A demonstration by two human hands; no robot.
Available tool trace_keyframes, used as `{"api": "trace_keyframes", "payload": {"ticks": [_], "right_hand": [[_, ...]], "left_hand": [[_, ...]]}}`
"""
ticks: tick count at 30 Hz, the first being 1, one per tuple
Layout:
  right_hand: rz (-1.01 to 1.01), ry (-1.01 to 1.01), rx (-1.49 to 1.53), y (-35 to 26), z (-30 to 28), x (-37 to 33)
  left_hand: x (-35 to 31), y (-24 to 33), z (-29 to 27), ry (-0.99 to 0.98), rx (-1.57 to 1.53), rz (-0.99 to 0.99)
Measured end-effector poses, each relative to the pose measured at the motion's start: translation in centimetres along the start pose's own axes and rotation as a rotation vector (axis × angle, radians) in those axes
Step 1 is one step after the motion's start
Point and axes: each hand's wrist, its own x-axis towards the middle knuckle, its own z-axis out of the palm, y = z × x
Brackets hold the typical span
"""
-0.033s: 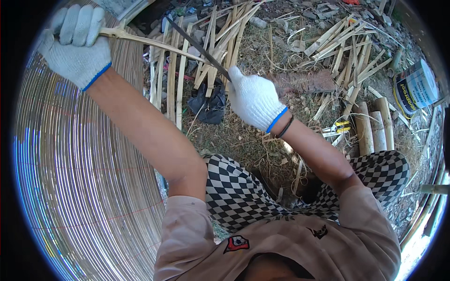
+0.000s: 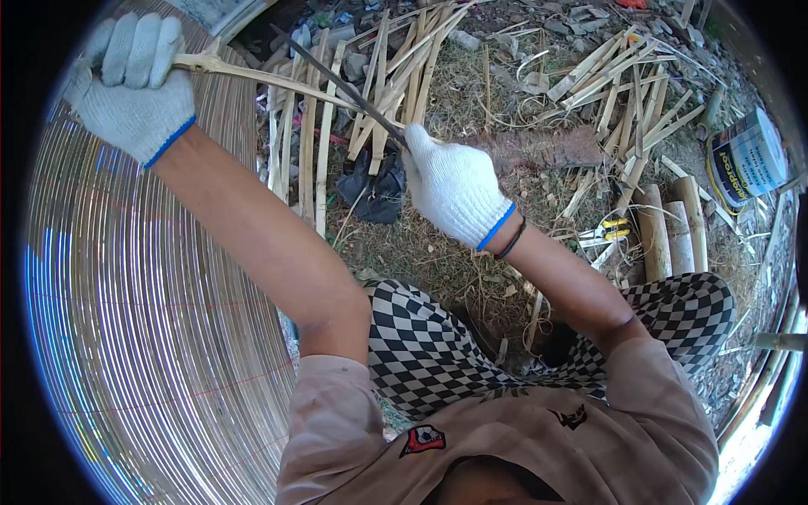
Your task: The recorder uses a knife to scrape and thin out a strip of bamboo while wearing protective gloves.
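Observation:
My left hand [image 2: 135,84], in a white knit glove with a blue cuff, is closed around one end of a bamboo strip [image 2: 261,77] at the upper left. The strip has a knobby node near that hand and runs rightward to the knife. My right hand [image 2: 459,185], gloved alike, grips a long dark-bladed knife [image 2: 332,77] whose handle is hidden in the fist. Its blade points up and to the left, crossing the strip just beyond my right hand. Whether the edge bites into the strip, I cannot tell.
A slatted bamboo screen [image 2: 168,295] fills the left side. Split strips [image 2: 421,63] and more strips [image 2: 644,109] lie in piles ahead. Yellow-handled pliers [image 2: 614,229], bamboo lengths [image 2: 655,231] and a bucket [image 2: 749,160] are at right; a black plastic bag [image 2: 370,189] lies centrally.
My right hand and the knife have shifted slightly down and to the left. My left hand has edged a little left and down with the bamboo strip.

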Motion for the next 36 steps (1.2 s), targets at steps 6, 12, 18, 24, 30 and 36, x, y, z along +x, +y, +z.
{"api": "trace_keyframes", "payload": {"ticks": [6, 12, 18, 24, 30, 36], "right_hand": [[0.220, -0.096, 0.030, 6.4, 6.1, -0.1], [0.177, 0.047, 0.116, 5.0, 7.1, -1.4], [0.147, -0.032, 0.095, 4.0, 7.3, -0.2], [0.223, -0.123, 0.033, 8.0, 9.5, -0.3], [0.393, -0.235, 0.024, 12.8, 10.9, -1.5], [0.164, -0.168, 0.099, 6.9, 8.3, -1.8]], "left_hand": [[0.7, 0.5, -3.5, -0.032, -0.018, -0.006], [0.2, 3.1, -4.5, 0.006, 0.060, -0.104], [-1.9, 5.3, -6.7, -0.034, 0.041, -0.065], [-1.4, 5.1, -7.6, -0.012, 0.071, -0.045], [-0.6, 4.4, -6.5, -0.041, 0.120, -0.037], [-1.3, 5.9, -5.5, -0.008, 0.056, -0.037]]}}
